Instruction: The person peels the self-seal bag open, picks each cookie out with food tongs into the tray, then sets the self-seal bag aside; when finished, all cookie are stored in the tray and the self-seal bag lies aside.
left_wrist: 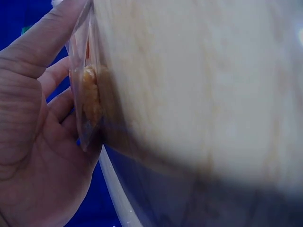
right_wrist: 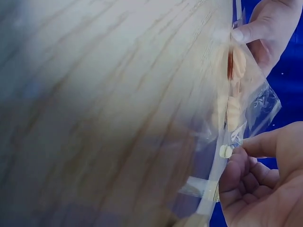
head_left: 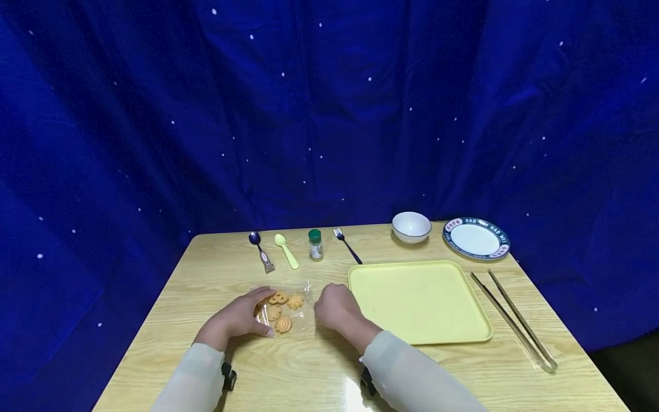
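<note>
A clear plastic bag of cookies (head_left: 284, 311) lies on the wooden table, several golden cookies of differing shapes showing through it. My left hand (head_left: 238, 316) holds the bag's left side, thumb on the near side and fingers reaching round the far side. In the left wrist view, a cookie (left_wrist: 91, 94) shows edge-on in the bag beside the left palm (left_wrist: 45, 142). At the bag's right edge, my right hand (head_left: 337, 309) pinches the plastic between thumb and fingertips, its other fingers curled in. The right wrist view shows this right hand (right_wrist: 270, 175) on the clear film.
A yellow tray (head_left: 419, 300) lies right of my right hand, with metal tongs (head_left: 517, 323) beyond it. Along the back are a dark spoon (head_left: 261, 250), yellow spoon (head_left: 286, 252), green-capped jar (head_left: 316, 246), fork (head_left: 348, 246), white bowl (head_left: 411, 227) and blue-rimmed plate (head_left: 476, 238).
</note>
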`<state>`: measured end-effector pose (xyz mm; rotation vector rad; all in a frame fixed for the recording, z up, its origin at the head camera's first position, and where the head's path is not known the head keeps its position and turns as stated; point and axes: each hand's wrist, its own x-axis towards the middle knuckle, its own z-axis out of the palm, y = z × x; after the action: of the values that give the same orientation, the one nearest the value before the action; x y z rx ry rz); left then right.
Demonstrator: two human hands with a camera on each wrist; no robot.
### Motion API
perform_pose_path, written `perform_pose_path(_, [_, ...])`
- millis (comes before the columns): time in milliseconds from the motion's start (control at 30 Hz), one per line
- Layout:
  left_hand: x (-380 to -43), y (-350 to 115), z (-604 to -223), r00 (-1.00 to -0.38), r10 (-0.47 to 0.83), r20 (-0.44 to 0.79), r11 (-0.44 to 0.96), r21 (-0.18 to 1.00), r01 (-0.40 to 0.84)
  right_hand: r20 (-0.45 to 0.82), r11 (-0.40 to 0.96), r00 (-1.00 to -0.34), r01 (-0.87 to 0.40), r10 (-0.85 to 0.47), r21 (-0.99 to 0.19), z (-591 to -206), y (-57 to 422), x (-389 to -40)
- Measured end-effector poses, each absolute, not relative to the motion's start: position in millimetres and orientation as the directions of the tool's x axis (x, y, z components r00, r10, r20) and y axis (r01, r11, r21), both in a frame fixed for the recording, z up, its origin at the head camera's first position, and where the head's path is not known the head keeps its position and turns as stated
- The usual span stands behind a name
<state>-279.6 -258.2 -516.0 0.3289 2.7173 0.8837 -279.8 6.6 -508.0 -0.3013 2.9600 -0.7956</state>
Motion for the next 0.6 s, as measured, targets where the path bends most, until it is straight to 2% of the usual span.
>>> perform_pose_path(600, [-278.6,-257.9,-515.3,-0.941,0.284,-0.182,0.806,0.577,0.132,0.061,0.734,-0.974,-0.206,-0.22,-0.647,-508.7,4.3,-288.6])
